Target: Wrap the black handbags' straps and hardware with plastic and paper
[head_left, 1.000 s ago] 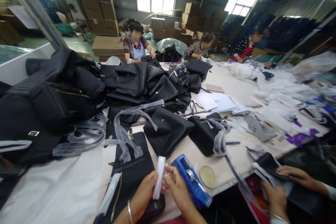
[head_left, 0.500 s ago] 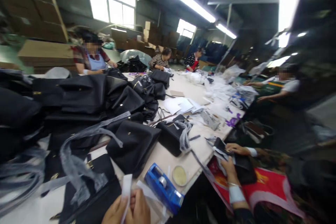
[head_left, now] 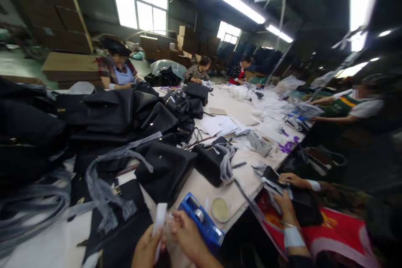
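Note:
At the bottom of the head view my left hand (head_left: 147,248) is closed around a narrow white strip (head_left: 161,217) that stands upright between thumb and fingers. Just right of it, my right hand (head_left: 188,234) has its fingers drawn together at the tips, where a small pale bit shows that I cannot make out. A blue tape dispenser (head_left: 194,210) sits on the table directly behind my right hand, partly covered by it. Beside the dispenser lies a round tape roll (head_left: 220,210). Black bags (head_left: 163,169) lie close to my left hand, one with a strap wrapped in clear plastic (head_left: 99,188).
More black bags (head_left: 108,111) are heaped on the left of the table (head_left: 220,102). White papers (head_left: 220,125) lie mid-table. At the right a co-worker's hands (head_left: 285,201) hold a black item over a red cloth (head_left: 342,226). Several other people sit around the table.
My right hand has moved right, away from the white strip and towards the tape dispenser. My left hand keeps the strip. The whole view has shifted slightly.

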Demonstrator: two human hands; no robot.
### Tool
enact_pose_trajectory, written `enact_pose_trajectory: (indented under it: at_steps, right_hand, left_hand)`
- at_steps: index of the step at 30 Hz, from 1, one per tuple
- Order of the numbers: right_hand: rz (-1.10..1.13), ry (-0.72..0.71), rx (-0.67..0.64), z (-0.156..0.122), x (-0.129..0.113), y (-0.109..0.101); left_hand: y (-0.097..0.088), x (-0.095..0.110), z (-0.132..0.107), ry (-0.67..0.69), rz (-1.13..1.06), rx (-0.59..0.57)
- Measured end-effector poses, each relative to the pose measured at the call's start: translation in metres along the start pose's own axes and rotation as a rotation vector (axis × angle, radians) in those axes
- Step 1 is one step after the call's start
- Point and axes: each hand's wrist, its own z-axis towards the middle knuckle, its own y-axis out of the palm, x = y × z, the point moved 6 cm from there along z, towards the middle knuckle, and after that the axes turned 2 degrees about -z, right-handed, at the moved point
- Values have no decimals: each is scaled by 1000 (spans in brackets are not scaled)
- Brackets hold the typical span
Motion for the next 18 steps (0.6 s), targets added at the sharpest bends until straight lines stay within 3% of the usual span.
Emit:
enact_pose_trajectory:
  at_steps: [2, 4, 7, 10, 13, 16, 18]
  right_hand:
    - [32, 23, 4, 4, 8, 43]
    - [89, 26, -16, 9, 12, 62]
    - [148, 27, -47, 15, 15, 60]
    - [139, 37, -18, 15, 21, 53]
    - [141, 56, -16, 13, 29, 60]
    - [107, 29, -13, 14, 30, 66]
    - [65, -15, -59, 18, 29, 60]
  left_hand:
    - [8, 4, -5, 116, 55, -30]
    - [9, 7, -10, 173, 107, 8]
    - [7, 7, -12, 160, 105, 34]
    - [9, 1, -8, 61, 16, -116]
    - [9, -9, -2, -30, -28, -202]
    - [5, -15, 3, -54, -13, -135]
    - [4, -16, 2, -58, 5, -72]
